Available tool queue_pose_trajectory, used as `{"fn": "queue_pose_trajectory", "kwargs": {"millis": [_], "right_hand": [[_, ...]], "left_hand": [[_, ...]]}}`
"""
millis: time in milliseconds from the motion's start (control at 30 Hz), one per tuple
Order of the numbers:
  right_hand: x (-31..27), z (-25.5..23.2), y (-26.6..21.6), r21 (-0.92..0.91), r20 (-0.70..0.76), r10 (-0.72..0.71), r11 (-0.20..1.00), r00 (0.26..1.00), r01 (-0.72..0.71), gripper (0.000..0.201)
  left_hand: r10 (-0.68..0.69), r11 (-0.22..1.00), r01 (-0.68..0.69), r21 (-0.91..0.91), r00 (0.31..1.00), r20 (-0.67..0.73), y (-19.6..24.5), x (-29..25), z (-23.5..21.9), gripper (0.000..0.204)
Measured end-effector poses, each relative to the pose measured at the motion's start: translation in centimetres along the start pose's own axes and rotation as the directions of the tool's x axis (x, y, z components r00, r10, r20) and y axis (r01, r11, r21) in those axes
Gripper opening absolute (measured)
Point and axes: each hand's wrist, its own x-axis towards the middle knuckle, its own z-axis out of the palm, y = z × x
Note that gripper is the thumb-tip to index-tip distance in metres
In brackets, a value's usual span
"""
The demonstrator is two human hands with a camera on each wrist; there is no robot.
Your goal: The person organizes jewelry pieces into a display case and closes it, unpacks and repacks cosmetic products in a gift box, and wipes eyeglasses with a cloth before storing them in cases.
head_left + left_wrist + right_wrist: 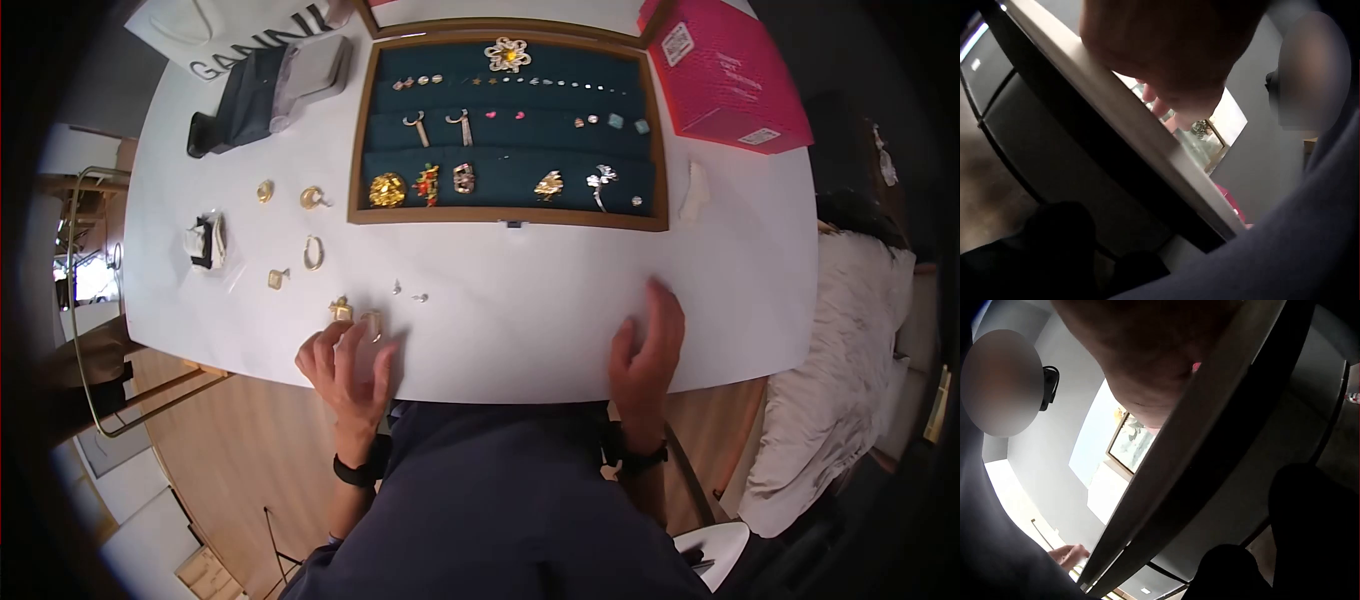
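Observation:
My left hand [348, 372] is at the table's front edge, its fingers loosely bent. Its fingertips reach a clear-and-gold earring [373, 325], with a gold earring [341, 308] just beyond them. Two small silver studs [408, 294] lie a little to the right. Farther left are a gold hoop [314, 253], a square gold stud [277, 279] and two more gold earrings, one of them a round piece [265, 191]. My right hand [647, 350] rests on the front right of the table, holding nothing, index finger extended. Both wrist views show mostly the hand's underside and the table edge.
An open wooden jewelry box [515, 215] lined in dark green holds rows of earrings and brooches at the back. Beside it are a pink box [735, 75], dark pouches [250, 95] and a white paper bag [180, 35]. A small plastic packet [208, 242] lies left.

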Motion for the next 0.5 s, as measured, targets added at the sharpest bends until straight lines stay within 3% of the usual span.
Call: {"fn": "queue_pose_trajectory", "kwargs": {"millis": [133,167,267,433,500], "right_hand": [[-0.2,0.3,0.5,-0.124,0.017,-0.147,0.981,0.989,0.148,0.04],[-0.2,0.4,0.1,-0.12,0.016,-0.125,0.985,0.992,0.126,0.036],[-0.1,0.7,-0.8,-0.096,0.03,-0.118,0.988,0.993,0.12,0.035],[-0.1,1.8,-2.4,0.009,0.101,-0.167,0.986,0.981,0.167,0.033],[0.0,2.2,-2.9,0.023,0.109,-0.179,0.984,0.978,0.178,0.033]], "left_hand": [[-0.059,0.998,0.059,0.014,0.998,-0.025,-1.0,-2.0,-0.9,0.029],[-0.077,0.996,0.078,0.05,0.997,-0.021,-1.3,-2.5,-1.2,0.029],[-0.205,0.976,0.205,-0.077,0.979,0.007,-1.8,-3.0,-1.2,0.022],[-0.244,0.962,0.248,-0.114,0.969,0.044,-1.3,-1.4,-1.8,0.025],[-0.163,0.979,0.179,-0.097,0.974,0.155,-1.1,-0.6,-1.9,0.03]]}}
